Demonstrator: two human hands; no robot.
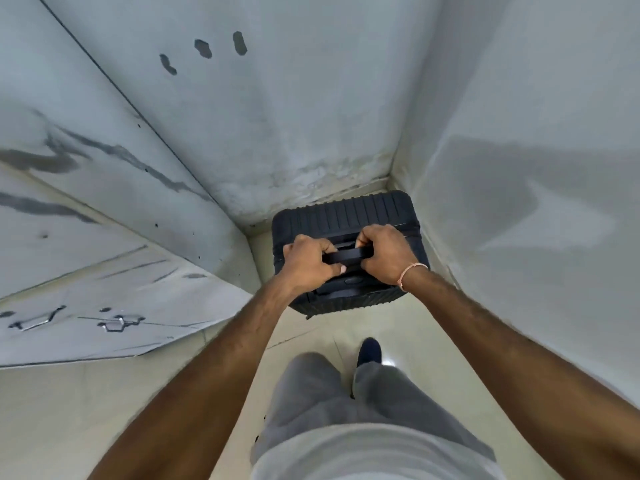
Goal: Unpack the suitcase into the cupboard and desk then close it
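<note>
A black ribbed suitcase stands upright in a wall corner, closed. Its handle is gripped by both hands: left hand curled round the left end, right hand round the right. A cupboard with 2 metal pulls stands left of the left hand.

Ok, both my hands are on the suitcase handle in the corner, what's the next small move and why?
Probably pull the suitcase back out of the corner toward you. It stands upright and closed, tight against the two walls, and the left hand and right hand both grip its handle, so it cannot be opened there.
</note>
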